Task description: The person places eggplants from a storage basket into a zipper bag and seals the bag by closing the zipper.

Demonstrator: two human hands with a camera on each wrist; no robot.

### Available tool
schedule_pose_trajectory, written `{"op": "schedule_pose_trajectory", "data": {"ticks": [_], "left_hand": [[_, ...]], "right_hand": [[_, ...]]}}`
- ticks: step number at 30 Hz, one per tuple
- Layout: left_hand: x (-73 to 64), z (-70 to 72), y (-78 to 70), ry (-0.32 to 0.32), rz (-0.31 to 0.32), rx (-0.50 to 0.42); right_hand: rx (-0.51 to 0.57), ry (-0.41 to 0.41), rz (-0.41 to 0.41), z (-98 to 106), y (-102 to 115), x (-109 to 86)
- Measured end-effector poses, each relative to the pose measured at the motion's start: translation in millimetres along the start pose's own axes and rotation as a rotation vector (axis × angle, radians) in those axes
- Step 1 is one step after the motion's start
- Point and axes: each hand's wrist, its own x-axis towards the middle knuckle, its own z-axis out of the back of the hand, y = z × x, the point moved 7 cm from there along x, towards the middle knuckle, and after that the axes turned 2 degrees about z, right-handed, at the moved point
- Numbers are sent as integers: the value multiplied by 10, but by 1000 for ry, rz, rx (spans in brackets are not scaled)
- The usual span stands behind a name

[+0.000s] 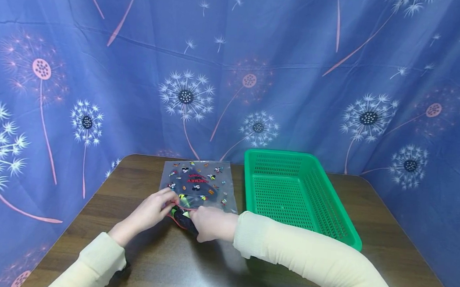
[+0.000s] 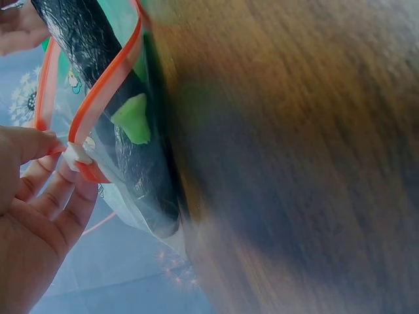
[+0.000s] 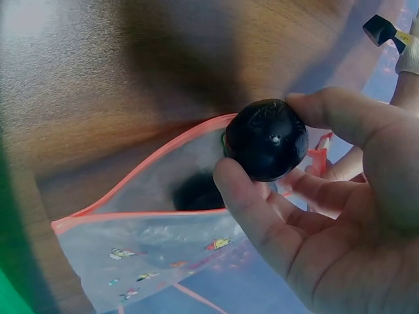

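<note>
A clear zip pouch (image 1: 221,178) with small cartoon prints and an orange zip edge lies on the table, its mouth open toward me. My left hand (image 1: 152,207) pinches the white zip slider (image 2: 77,154) at the left end of the mouth. With curled fingers and thumb, my right hand (image 1: 213,223) grips a dark, glossy eggplant (image 3: 267,140) by its rounded end, at the opening. A pale green stem (image 2: 133,120) shows at the mouth in the left wrist view; which eggplant it belongs to I cannot tell. Another dark shape (image 3: 200,193) shows through the pouch.
To the right of the pouch stands a green plastic basket (image 1: 306,158) with perforated sides, partly covered by my right sleeve (image 1: 306,249). Both sit on a brown wooden table (image 1: 141,173). Behind it hangs a blue curtain (image 1: 139,81) with dandelion prints.
</note>
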Motion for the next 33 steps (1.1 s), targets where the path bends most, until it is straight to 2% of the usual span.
{"op": "schedule_pose_trajectory", "data": {"ticks": [10,16,21,27,33], "left_hand": [[-16,-23,-12,-12,-29,-16],[-14,-22,-28,-41,-63,-20],[-13,-29,-20,-41,-55,-16],[-9,-47,-17,-27,-44,-14],[3,-57,-32,-35,-61,-13]], "right_hand": [[31,-44,-25,-58,28,85],[18,-60,-48,-88,46,136],[-56,-123,-34,-132,103,189],[-180,-165,-64,-137,178,146],[-173,-206,-85,-169,175,169]]}}
